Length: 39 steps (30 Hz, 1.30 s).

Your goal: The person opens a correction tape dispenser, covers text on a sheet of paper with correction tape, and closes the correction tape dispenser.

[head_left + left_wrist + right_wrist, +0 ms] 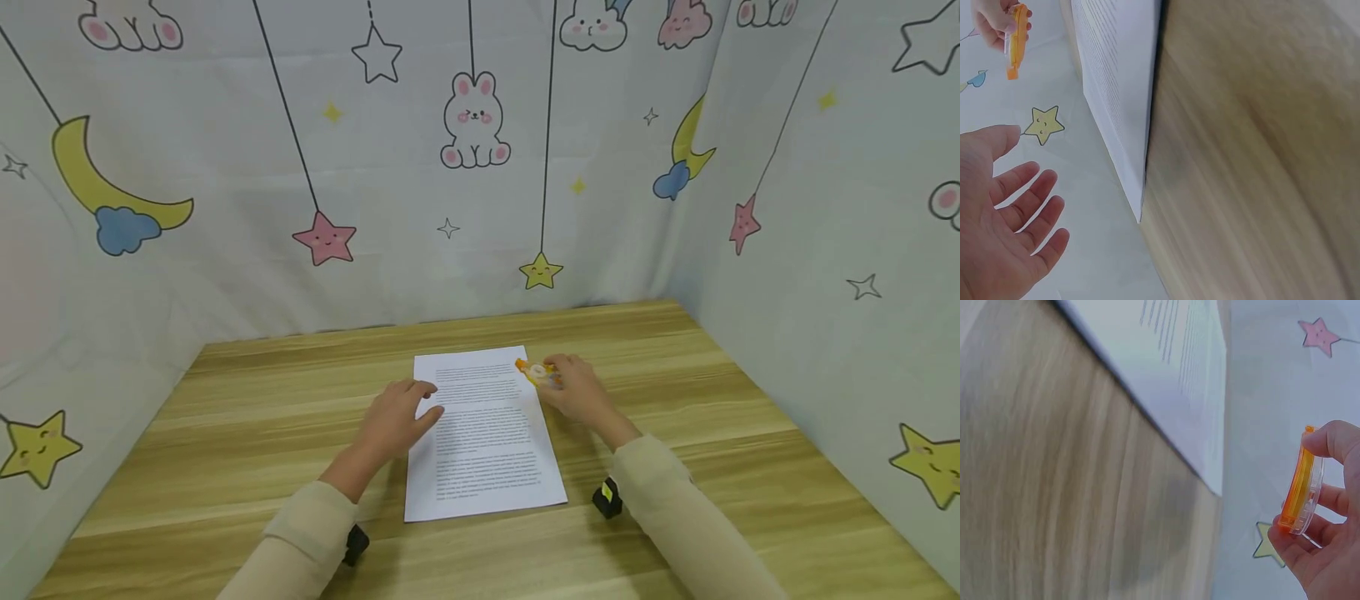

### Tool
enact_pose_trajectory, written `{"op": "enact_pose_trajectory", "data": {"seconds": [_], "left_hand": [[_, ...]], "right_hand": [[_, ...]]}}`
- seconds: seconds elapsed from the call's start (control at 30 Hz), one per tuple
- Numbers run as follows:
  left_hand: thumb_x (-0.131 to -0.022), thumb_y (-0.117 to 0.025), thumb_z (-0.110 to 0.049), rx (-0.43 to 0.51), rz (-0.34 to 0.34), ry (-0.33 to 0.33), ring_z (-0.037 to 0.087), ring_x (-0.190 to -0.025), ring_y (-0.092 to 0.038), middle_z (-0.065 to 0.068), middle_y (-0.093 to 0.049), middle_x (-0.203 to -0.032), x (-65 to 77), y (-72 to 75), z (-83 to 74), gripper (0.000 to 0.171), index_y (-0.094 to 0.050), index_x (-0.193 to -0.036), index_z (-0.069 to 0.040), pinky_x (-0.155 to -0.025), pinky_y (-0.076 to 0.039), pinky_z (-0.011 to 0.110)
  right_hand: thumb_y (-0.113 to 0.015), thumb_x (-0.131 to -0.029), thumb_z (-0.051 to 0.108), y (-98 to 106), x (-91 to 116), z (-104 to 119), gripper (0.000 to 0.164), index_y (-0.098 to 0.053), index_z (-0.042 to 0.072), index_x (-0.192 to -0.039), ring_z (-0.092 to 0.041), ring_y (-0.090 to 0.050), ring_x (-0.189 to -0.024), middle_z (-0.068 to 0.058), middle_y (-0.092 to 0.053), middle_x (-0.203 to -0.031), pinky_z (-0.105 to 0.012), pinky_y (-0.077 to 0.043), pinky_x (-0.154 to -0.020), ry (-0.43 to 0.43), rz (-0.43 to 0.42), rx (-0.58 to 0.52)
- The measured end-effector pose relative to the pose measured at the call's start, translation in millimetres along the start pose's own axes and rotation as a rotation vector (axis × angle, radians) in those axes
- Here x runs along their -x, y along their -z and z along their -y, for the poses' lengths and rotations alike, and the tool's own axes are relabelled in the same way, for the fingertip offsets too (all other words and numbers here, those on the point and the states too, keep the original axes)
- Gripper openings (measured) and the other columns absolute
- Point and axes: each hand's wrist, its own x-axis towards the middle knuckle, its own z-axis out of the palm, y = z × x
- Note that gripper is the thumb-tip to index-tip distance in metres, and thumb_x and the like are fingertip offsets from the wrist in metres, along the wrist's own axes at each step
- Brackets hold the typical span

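A stack of printed paper [480,433] lies on the table. My right hand [583,390] pinches an orange correction tape [536,372] with a clear side, over the stack's upper right corner. The right wrist view shows thumb and fingers on opposite ends of the correction tape [1300,487], its orange tip at one end. With fingers spread and nothing between them, my left hand [397,414] hovers over the left edge of the paper. In the left wrist view that hand [1007,212] shows its loosely bent fingers apart from the paper [1119,94].
The wood-grain table [285,417] reaches back to a white curtain [390,175] printed with stars, moons and rabbits, which also runs down both sides. A black wrist device [607,497] sits under the right sleeve, another [356,544] under the left.
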Motion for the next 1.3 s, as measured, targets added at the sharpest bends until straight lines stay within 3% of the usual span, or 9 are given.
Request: {"op": "enact_pose_trajectory", "data": {"seconds": [0.13, 0.43, 0.67, 0.87, 1.07, 1.3], "left_hand": [[-0.089, -0.059, -0.033, 0.006, -0.014, -0.050, 0.025, -0.106, -0.054, 0.005, -0.062, -0.109, -1.6, 0.0, -5.6, 0.037, -0.060, -0.116, -0.008, -0.089, -0.046, 0.040], [-0.089, -0.058, -0.037, -0.050, -0.083, -0.231, 0.019, -0.095, -0.057, 0.000, -0.065, -0.100, -11.8, 1.9, -23.5, 0.033, -0.062, -0.111, -0.012, -0.081, -0.047, 0.035], [-0.090, -0.057, -0.036, -0.042, -0.130, -0.275, 0.020, -0.092, -0.056, 0.002, -0.064, -0.099, -15.7, 4.0, -33.4, 0.033, -0.060, -0.112, -0.011, -0.075, -0.047, 0.035], [-0.090, -0.057, -0.036, -0.175, -0.210, -0.360, 0.017, -0.085, -0.056, 0.000, -0.063, -0.092, -14.4, 5.6, -34.6, 0.026, -0.060, -0.098, -0.011, -0.070, -0.047, 0.030], [-0.086, -0.062, -0.037, -0.284, -0.324, -0.363, 0.015, -0.076, -0.055, -0.003, -0.059, -0.080, -10.2, 4.6, -35.1, 0.025, -0.058, -0.088, -0.013, -0.061, -0.046, 0.027], [-0.085, -0.063, -0.037, -0.288, -0.390, -0.355, 0.014, -0.067, -0.051, -0.004, -0.055, -0.070, -8.9, 1.4, -33.9, 0.025, -0.056, -0.080, -0.013, -0.055, -0.040, 0.026]], "right_hand": [[-0.060, -0.080, 0.023, -1.2, 4.5, 10.9, 0.048, -0.052, 0.005, -0.124, -0.027, -0.050, -0.105, -0.015, -0.053, -0.121, -0.041, -0.045, -0.086, 0.034, 0.008, -0.030], [-0.062, -0.079, 0.021, -7.0, 19.4, 41.4, 0.045, -0.055, 0.003, -0.119, -0.027, -0.053, -0.102, -0.016, -0.057, -0.115, -0.041, -0.048, -0.084, 0.190, -0.011, -0.077], [-0.063, -0.078, 0.020, -11.2, 27.0, 54.3, 0.044, -0.056, 0.004, -0.119, -0.021, -0.052, -0.097, -0.012, -0.057, -0.114, -0.036, -0.047, -0.080, 0.249, -0.036, -0.061], [-0.064, -0.078, 0.019, -12.6, 30.7, 60.2, 0.044, -0.055, 0.005, -0.119, -0.020, -0.051, -0.094, -0.012, -0.057, -0.113, -0.034, -0.046, -0.077, 0.271, -0.043, -0.060], [-0.065, -0.080, 0.021, -15.1, 32.4, 63.8, 0.044, -0.055, 0.007, -0.121, -0.018, -0.049, -0.093, -0.010, -0.056, -0.113, -0.029, -0.042, -0.073, 0.241, -0.052, -0.029], [-0.065, -0.079, 0.023, -19.2, 35.1, 67.4, 0.045, -0.055, 0.006, -0.119, -0.019, -0.048, -0.090, -0.010, -0.056, -0.108, -0.029, -0.041, -0.071, 0.221, -0.093, -0.038]]}}
